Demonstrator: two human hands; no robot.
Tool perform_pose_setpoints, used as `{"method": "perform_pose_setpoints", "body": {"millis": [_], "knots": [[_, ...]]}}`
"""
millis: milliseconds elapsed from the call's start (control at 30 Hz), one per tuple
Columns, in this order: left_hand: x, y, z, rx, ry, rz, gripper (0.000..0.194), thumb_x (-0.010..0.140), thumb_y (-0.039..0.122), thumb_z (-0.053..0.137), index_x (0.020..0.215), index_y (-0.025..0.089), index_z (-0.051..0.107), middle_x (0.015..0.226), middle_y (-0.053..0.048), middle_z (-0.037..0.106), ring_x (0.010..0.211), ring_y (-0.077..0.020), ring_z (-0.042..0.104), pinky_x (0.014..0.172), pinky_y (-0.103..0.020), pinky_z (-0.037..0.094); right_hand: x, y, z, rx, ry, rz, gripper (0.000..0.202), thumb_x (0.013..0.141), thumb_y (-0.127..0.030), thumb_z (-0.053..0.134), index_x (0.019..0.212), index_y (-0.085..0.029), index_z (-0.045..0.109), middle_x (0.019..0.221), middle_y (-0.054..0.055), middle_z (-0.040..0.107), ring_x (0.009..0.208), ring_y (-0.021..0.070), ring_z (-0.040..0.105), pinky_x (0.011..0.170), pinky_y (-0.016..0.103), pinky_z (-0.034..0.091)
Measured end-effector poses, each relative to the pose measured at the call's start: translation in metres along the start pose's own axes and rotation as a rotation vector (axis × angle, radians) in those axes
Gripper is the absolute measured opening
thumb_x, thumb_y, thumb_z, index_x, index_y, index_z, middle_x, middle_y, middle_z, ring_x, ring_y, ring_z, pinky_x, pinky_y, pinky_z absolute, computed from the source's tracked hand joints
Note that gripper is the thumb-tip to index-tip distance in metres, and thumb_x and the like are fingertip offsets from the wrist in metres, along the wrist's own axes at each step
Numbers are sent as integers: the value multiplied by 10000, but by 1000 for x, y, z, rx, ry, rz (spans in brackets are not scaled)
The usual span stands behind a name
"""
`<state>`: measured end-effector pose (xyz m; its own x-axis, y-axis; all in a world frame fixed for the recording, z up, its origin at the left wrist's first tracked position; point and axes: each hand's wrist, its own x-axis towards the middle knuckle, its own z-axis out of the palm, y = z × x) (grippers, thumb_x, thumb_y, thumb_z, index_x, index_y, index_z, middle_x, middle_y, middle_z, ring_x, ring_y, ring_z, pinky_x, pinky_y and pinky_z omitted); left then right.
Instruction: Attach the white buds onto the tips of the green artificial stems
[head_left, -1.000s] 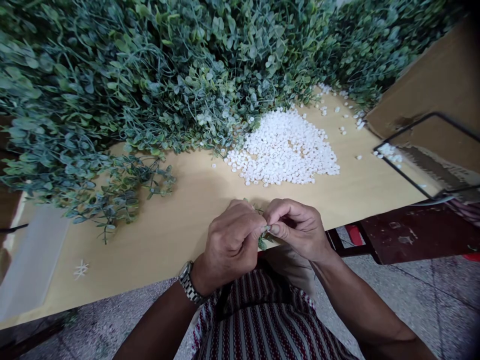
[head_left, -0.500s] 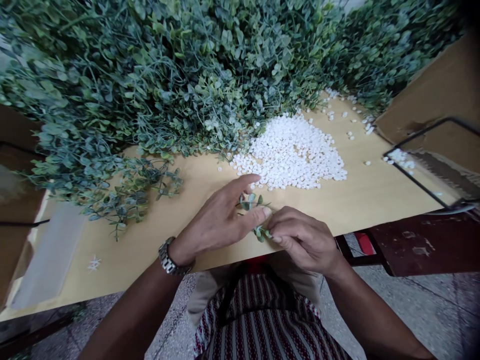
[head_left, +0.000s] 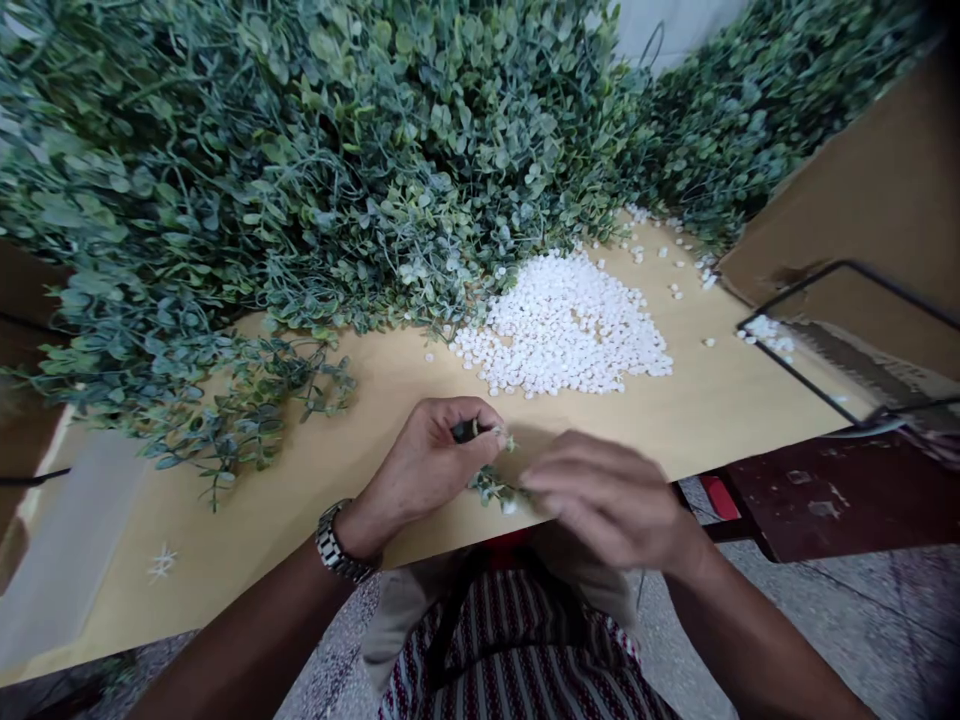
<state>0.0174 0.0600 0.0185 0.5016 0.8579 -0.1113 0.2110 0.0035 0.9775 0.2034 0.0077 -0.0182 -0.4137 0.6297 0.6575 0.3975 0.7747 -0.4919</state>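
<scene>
Near the table's front edge, my left hand (head_left: pixel 442 455) is closed in a pinch on a small green leafy sprig (head_left: pixel 493 488). Its leaves hang below and beyond the thumb, and part of the stem is hidden by the fingers. A small white piece (head_left: pixel 509 507) shows at the lower end of the leaves. Just to the right of the sprig is my right hand (head_left: pixel 611 500), smeared by motion, so its grip does not show clearly. Beyond both hands spreads a heap of small white bead-like pieces (head_left: pixel 570 330).
A large mass of leafy greenery (head_left: pixel 337 180) fills the back of the table (head_left: pixel 375 400). Loose sprigs (head_left: pixel 255 410) lie at left, near a white star-shaped piece (head_left: pixel 161 563). A cardboard box (head_left: pixel 855 190) and a black wire frame (head_left: pixel 795 375) stand at right.
My left hand has drawn its fingers together around the sprig and shifted slightly left and down. My right hand has come away from the sprig and is moving. The view has shifted a little.
</scene>
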Motion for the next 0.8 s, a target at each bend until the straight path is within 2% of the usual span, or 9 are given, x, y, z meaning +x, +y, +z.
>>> {"method": "perform_pose_setpoints", "body": {"millis": [67, 100, 167, 267, 400, 467, 567, 633, 800], "knots": [[0, -1, -1, -44, 50, -30, 85, 698, 183, 595, 640, 125, 618, 534, 26, 514, 464, -56, 403, 444, -177, 329, 3, 14, -11, -206, 86, 157, 231, 846, -86, 492, 1013, -201, 601, 814, 48, 654, 712, 145, 607, 593, 280, 508], [-1, -2, -1, -70, 75, -40, 67, 691, 176, 597, 654, 129, 627, 546, 23, 526, 461, -56, 409, 435, -175, 330, 5, 22, -16, -332, 73, 258, 191, 843, -99, 496, 967, -184, 615, 821, 61, 657, 732, 160, 612, 626, 298, 500], [-2, -2, -1, -120, 108, -50, 49, 676, 160, 599, 649, 130, 627, 557, 21, 530, 465, -55, 420, 427, -170, 337, 9, 35, -20, -485, -59, 374, 151, 841, -130, 495, 897, -160, 632, 807, 74, 657, 732, 176, 615, 637, 301, 478], [-3, -4, -1, -182, 121, -71, 49, 669, 162, 606, 637, 126, 616, 525, 33, 496, 452, -46, 403, 416, -157, 335, 11, 42, -17, -610, -211, 404, 154, 843, -154, 482, 826, -146, 634, 772, 77, 640, 716, 181, 597, 629, 286, 441], [-2, -7, 1, -222, 133, -70, 48, 660, 159, 603, 625, 125, 607, 531, 34, 506, 457, -43, 416, 417, -150, 343, 8, 36, -8, -729, -238, 359, 178, 856, -172, 454, 742, -154, 590, 714, 66, 585, 688, 176, 552, 619, 285, 401], [-2, -8, 2, -250, 161, -66, 21, 646, 144, 595, 648, 131, 611, 534, 36, 518, 458, -47, 443, 418, -152, 359, 7, 32, -6, -723, -245, 329, 182, 850, -152, 440, 710, -161, 556, 693, 59, 552, 668, 173, 525, 618, 288, 393], [-3, -9, 4, -289, 194, -59, 148, 627, 113, 593, 762, 139, 647, 541, 39, 550, 451, -57, 484, 419, -162, 391, 6, 28, -5, -636, -258, 293, 180, 831, -111, 420, 688, -174, 512, 673, 49, 517, 643, 167, 491, 602, 285, 385], [-4, -9, 4, -294, 173, -61, 157, 635, 105, 591, 772, 132, 662, 552, 23, 587, 454, -65, 508, 427, -175, 415, 6, 26, -5, -550, -256, 301, 166, 823, -107, 424, 695, -179, 500, 672, 45, 513, 639, 164, 489, 595, 283, 384], [-6, -8, 5, -379, 109, -55, 53, 662, 121, 614, 705, 128, 644, 556, 1, 615, 479, -83, 554, 451, -194, 451, 4, 17, -8, -262, -133, 489, 61, 815, -151, 506, 772, -182, 537, 694, 21, 557, 607, 131, 505, 559, 254, 391]]}}
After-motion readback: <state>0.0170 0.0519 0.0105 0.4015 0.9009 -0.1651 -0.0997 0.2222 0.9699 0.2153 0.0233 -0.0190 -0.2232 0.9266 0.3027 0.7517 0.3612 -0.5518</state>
